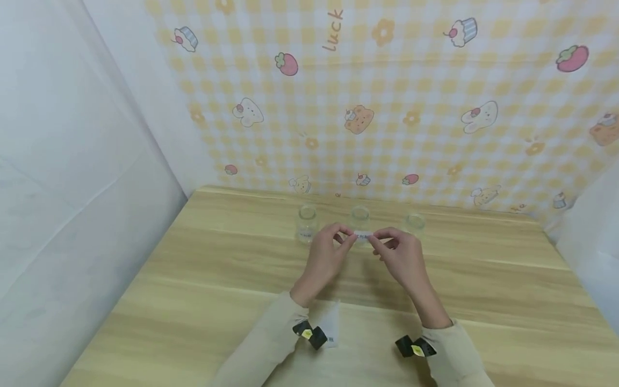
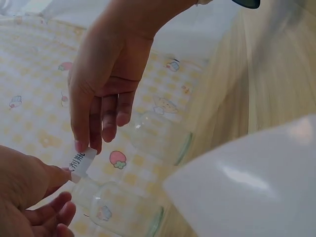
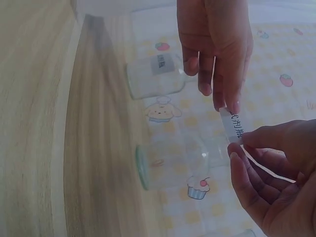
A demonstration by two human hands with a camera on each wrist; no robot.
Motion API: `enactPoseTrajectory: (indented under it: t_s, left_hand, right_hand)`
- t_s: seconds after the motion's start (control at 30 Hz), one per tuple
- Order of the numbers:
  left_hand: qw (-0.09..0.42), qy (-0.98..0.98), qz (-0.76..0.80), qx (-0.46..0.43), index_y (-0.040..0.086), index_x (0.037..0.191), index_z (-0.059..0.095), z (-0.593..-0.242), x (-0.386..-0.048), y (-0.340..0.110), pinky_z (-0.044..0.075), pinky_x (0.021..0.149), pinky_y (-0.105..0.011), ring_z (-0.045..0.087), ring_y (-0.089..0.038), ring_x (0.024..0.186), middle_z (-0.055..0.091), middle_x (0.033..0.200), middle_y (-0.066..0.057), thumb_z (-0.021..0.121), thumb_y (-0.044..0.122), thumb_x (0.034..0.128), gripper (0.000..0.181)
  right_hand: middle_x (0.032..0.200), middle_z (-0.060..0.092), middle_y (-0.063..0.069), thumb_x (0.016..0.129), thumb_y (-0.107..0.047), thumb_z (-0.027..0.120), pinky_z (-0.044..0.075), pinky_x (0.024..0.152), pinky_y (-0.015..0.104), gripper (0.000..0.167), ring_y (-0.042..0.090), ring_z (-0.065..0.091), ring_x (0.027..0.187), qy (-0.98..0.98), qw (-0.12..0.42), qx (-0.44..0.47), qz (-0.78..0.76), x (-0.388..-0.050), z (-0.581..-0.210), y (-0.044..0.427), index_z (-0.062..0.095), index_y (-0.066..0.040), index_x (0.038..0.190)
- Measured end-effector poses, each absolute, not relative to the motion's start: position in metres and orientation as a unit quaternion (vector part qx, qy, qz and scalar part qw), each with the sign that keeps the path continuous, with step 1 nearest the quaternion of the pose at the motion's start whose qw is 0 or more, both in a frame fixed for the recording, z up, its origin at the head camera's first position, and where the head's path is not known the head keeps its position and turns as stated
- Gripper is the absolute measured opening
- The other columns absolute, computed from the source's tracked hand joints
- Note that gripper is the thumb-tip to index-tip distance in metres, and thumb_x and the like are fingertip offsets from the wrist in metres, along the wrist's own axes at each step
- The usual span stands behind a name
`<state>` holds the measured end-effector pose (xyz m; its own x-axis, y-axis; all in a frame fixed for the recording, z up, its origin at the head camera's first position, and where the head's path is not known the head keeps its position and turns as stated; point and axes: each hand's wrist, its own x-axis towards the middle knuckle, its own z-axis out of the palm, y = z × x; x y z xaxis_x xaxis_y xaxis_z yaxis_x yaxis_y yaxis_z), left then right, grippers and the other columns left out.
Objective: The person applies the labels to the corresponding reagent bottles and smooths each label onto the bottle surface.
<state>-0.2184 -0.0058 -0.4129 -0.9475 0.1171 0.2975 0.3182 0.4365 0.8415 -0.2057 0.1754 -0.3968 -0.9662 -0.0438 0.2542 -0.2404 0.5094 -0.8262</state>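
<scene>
In the head view my left hand and right hand pinch opposite ends of a small white label with printed black characters. In the right wrist view the label stretches between the fingertips of my left hand and right hand. Just behind it stands the middle clear glass jar, unlidded and bare of any label in the wrist views. A left jar carries a similar label low on its side. The right jar is partly covered by my right hand.
Under my left forearm lies a white backing sheet with printed characters. The wooden table runs back to a yellow checked cloth. A white side wall borders the table's left.
</scene>
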Motion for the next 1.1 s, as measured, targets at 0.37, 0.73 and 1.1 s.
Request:
enactPoseTrajectory:
  t_s: [0.37, 0.73, 1.1]
  left_hand:
    - [0.111, -0.846, -0.502, -0.141, 0.008, 0.100, 0.068, -0.428, -0.232, -0.003, 0.043, 0.113, -0.050, 0.056, -0.035, 0.132, 0.065, 0.135, -0.016, 0.070, 0.014, 0.0998, 0.006]
    - [0.062, -0.848, -0.510, -0.135, 0.010, 0.099, 0.064, -0.440, -0.239, -0.005, 0.042, 0.114, -0.050, 0.065, -0.042, 0.118, 0.054, 0.150, -0.018, 0.066, 0.015, 0.1029, 0.007]
    - [0.057, -0.846, -0.510, -0.142, 0.010, 0.096, 0.063, -0.447, -0.246, -0.007, 0.039, 0.116, -0.048, 0.050, -0.038, 0.140, 0.055, 0.149, -0.018, 0.065, 0.013, 0.1031, 0.008]
  right_hand:
    - [0.107, 0.076, 0.022, 0.097, -0.013, 0.074, 0.063, 0.071, 0.041, 0.018, 0.038, 0.075, 0.093, -0.883, 0.101, 0.069, 0.454, -0.223, -0.408, 0.174, 0.076, 0.003, 0.105]
    - [0.136, 0.062, 0.028, 0.099, -0.008, 0.070, 0.060, 0.086, 0.046, 0.012, 0.046, 0.070, 0.107, -0.870, 0.065, 0.085, 0.482, -0.230, -0.423, 0.176, 0.073, 0.005, 0.100]
    - [0.139, 0.060, 0.027, 0.099, -0.007, 0.071, 0.058, 0.091, 0.044, 0.010, 0.045, 0.065, 0.119, -0.868, 0.069, 0.091, 0.484, -0.236, -0.432, 0.176, 0.071, 0.004, 0.098]
